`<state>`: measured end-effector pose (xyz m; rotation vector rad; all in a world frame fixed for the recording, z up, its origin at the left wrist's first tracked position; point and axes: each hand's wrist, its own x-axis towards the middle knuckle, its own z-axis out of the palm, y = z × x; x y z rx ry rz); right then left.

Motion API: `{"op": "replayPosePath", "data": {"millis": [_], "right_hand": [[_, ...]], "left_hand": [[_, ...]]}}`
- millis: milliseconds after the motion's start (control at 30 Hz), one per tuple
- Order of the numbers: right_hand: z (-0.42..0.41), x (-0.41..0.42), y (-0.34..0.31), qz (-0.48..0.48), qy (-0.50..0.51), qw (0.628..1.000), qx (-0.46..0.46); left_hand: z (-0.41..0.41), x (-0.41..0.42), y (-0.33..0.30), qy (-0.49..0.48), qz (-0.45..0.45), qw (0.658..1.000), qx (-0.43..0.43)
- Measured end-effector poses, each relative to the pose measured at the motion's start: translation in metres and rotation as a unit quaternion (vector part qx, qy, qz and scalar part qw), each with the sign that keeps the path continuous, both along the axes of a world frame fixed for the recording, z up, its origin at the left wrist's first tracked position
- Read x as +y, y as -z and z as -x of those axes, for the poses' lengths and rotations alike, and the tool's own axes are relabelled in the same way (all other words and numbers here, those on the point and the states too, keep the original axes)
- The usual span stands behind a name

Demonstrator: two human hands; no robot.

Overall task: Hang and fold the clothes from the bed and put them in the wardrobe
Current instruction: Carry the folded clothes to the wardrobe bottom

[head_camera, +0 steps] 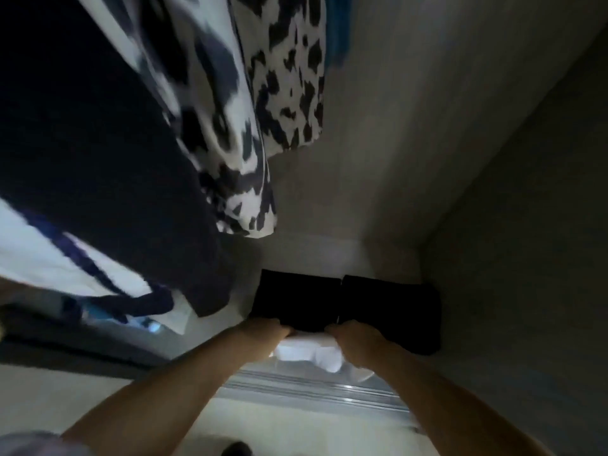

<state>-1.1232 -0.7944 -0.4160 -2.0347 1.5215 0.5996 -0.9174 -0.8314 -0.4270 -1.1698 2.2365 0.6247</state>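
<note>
Wardrobe interior (427, 159) fills the view, dim. Hanging inside it: dark garment (98, 143) far left, black-and-white patterned garment (237, 126) beside it, hems well above the wardrobe floor. On that floor, two black folded stacks (345, 301) side by side against the back. Just in front of them, folded white garment (306, 352), at the sill by the sliding-door track (312, 386). Left hand (263, 330) and right hand (355, 340) each grip one end, fingers curled round the cloth. Risk: pushing it in could bunch the fold or shove the black stacks; hanging hems could snag.
</note>
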Motion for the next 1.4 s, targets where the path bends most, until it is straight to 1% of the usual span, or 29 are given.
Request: {"op": "replayPosePath", "data": {"millis": [100, 167, 233, 300, 367, 400, 433, 467, 500, 533, 600, 667, 700, 800, 833, 867, 900, 967, 1033, 1067, 1233, 1300, 1400], "right_hand": [[0.006, -0.054, 0.068, 0.032, 0.035, 0.999, 0.007], [0.012, -0.087, 0.101, 0.077, 0.068, 0.995, -0.004], [0.014, -0.114, 0.132, 0.131, 0.095, 0.987, -0.019], [0.01, -0.13, 0.165, 0.19, 0.109, 0.975, -0.031], [0.001, -0.133, 0.205, 0.213, 0.106, 0.971, -0.002], [-0.004, -0.129, 0.229, 0.197, 0.101, 0.975, 0.021], [-0.008, -0.121, 0.254, 0.166, 0.099, 0.98, 0.036], [-0.012, -0.111, 0.277, 0.129, 0.099, 0.986, 0.039], [-0.014, -0.1, 0.297, 0.099, 0.094, 0.99, 0.034], [-0.015, -0.091, 0.313, 0.084, 0.086, 0.992, 0.026], [-0.016, -0.082, 0.329, 0.077, 0.076, 0.994, 0.02], [-0.015, -0.084, 0.33, 0.057, 0.086, 0.995, 0.009], [-0.015, -0.087, 0.325, 0.036, 0.088, 0.995, 0.005], [-0.011, -0.096, 0.297, -0.029, 0.081, 0.996, 0.003], [-0.009, -0.097, 0.281, -0.037, 0.088, 0.995, -0.009], [-0.007, -0.095, 0.262, -0.036, 0.104, 0.994, -0.027], [-0.005, -0.093, 0.242, -0.023, 0.127, 0.991, -0.045], [0.003, -0.082, 0.198, 0.033, 0.173, 0.983, -0.061], [0.013, -0.068, 0.15, 0.087, 0.216, 0.971, -0.053], [0.019, -0.059, 0.125, 0.1, 0.232, 0.967, -0.044], [0.046, -0.022, -0.001, 0.118, 0.255, 0.959, -0.023], [0.053, -0.012, -0.044, 0.125, 0.268, 0.955, -0.025], [0.063, 0.008, -0.104, 0.137, 0.292, 0.946, -0.03]], "left_hand": [[-0.002, -0.056, 0.073, 0.022, 0.02, 0.999, 0.027], [-0.003, -0.092, 0.104, 0.045, 0.083, 0.995, 0.043], [-0.003, -0.126, 0.135, 0.025, 0.134, 0.989, 0.055], [-0.009, -0.152, 0.17, 0.007, 0.16, 0.986, 0.053], [-0.021, -0.16, 0.21, 0.017, 0.164, 0.985, 0.048], [-0.025, -0.157, 0.232, 0.025, 0.172, 0.984, 0.048], [-0.029, -0.149, 0.258, 0.042, 0.21, 0.974, 0.069], [-0.032, -0.139, 0.283, 0.072, 0.265, 0.957, 0.089], [-0.034, -0.13, 0.304, 0.094, 0.294, 0.948, 0.077], [-0.037, -0.12, 0.323, 0.101, 0.273, 0.955, 0.053], [-0.044, -0.108, 0.347, 0.086, 0.192, 0.978, -0.005], [-0.048, -0.109, 0.349, 0.082, 0.181, 0.98, -0.017], [-0.048, -0.109, 0.346, 0.09, 0.17, 0.981, -0.03], [-0.034, -0.115, 0.309, 0.087, 0.087, 0.988, -0.094], [-0.024, -0.114, 0.291, 0.086, 0.072, 0.987, -0.112], [-0.012, -0.11, 0.27, 0.079, 0.071, 0.988, -0.111], [0.003, -0.104, 0.249, 0.065, 0.082, 0.991, -0.088], [0.036, -0.088, 0.206, 0.007, 0.11, 0.994, 0.008], [0.067, -0.07, 0.158, -0.034, 0.121, 0.987, 0.096], [0.079, -0.059, 0.132, -0.043, 0.119, 0.985, 0.116], [0.114, -0.012, 0.007, -0.098, 0.095, 0.974, 0.182], [0.123, -0.002, -0.038, -0.092, 0.102, 0.969, 0.204], [0.129, 0.006, -0.104, -0.065, 0.109, 0.972, 0.198]]}}
